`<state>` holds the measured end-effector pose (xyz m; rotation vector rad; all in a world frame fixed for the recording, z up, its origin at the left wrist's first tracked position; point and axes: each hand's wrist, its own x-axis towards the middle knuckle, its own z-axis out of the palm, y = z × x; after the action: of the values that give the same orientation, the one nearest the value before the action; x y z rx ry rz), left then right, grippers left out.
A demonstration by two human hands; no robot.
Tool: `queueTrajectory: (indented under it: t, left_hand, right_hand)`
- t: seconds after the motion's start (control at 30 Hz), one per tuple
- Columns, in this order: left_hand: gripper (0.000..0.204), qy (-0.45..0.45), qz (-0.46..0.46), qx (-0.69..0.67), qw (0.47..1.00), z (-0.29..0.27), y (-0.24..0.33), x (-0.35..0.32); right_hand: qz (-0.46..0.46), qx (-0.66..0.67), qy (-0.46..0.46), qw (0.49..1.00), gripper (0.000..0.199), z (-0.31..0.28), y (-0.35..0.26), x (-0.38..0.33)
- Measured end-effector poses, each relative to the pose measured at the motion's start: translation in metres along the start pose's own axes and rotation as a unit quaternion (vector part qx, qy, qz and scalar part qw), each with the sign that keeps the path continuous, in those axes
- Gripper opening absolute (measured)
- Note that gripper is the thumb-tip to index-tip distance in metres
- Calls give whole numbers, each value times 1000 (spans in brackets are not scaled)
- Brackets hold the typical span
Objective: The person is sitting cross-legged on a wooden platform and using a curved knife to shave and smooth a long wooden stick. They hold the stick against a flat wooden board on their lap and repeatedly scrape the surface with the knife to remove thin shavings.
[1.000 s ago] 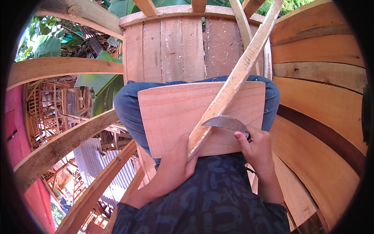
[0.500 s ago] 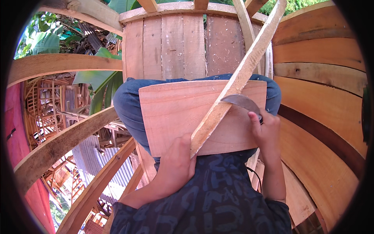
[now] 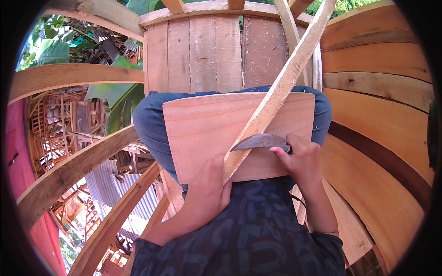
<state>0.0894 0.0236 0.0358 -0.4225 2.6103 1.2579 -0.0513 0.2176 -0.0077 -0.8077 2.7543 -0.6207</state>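
Across my lap lies a flat pinkish wooden board [image 3: 198, 119]. A long, narrow strip of wood [image 3: 274, 99] slants over it, from my waist up to the far right. My left hand [image 3: 206, 181] is closed around the strip's near end, at the board's lower edge. In my right hand [image 3: 301, 156] is a sickle-like curved knife [image 3: 261, 141], its handle mostly hidden by the fingers. The dark blade lies across the strip, a little beyond my left hand, its tip pointing left.
Beyond my crossed legs [image 3: 154, 119] is a plank floor [image 3: 202, 55] strewn with shavings. A wall of orange-brown boards [image 3: 373, 110] rises on the right. On the left, open wooden beams [image 3: 78, 170] look down on corrugated metal sheets [image 3: 115, 188] and plants.
My right hand has drawn the curved knife down along the strip toward my left hand, and the blade has turned flatter. The left hand keeps its grip on the strip.
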Motion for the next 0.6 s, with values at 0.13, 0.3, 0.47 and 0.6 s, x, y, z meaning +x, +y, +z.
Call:
queueTrajectory:
  t: [0.13,0.3,0.47,0.6]
  left_hand:
    - [53,-11,-14,11,1000,4,-3,0]
    - [52,6,-9,4,1000,5,-6,-6]
    - [50,8,8,-4,1000,5,-9,-3]
    - [49,8,2,4,1000,7,-2,0]
  right_hand:
    - [23,-34,45,998,57,0,24,9]
    - [253,-5,122,960,63,-14,88,22]
    - [160,78,21,984,56,-39,21,0]
    - [47,44,-46,997,58,1,-23,-18]
